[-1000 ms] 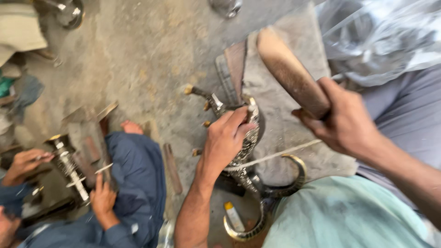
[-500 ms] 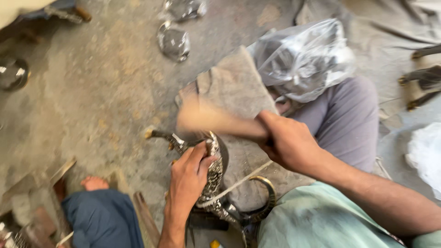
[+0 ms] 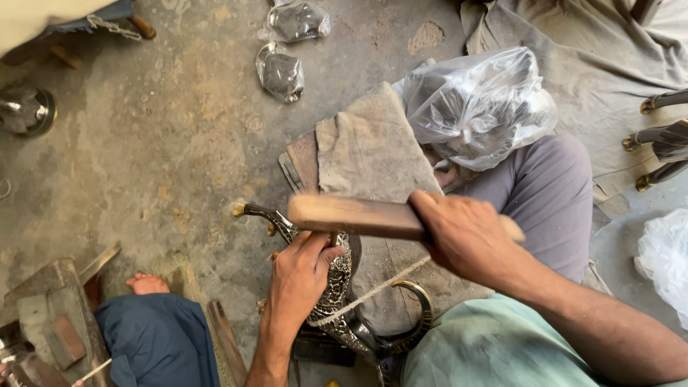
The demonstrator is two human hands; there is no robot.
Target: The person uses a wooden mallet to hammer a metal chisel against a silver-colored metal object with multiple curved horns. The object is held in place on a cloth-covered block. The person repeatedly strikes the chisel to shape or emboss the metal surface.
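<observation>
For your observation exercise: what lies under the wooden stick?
Under the wooden stick sits an ornate metal jug, steadied by the left hand. The right hand hides the stick's grip; the jug's base is out of sight.

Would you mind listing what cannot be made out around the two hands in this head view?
- Ornate metal pot: its body is largely covered by the left hand; its base is cut off by the bottom edge.
- Wooden bat: its far end is motion-blurred, and the right hand covers the grip.
- Clear plastic bag: its contents are too crumpled to identify.
</observation>
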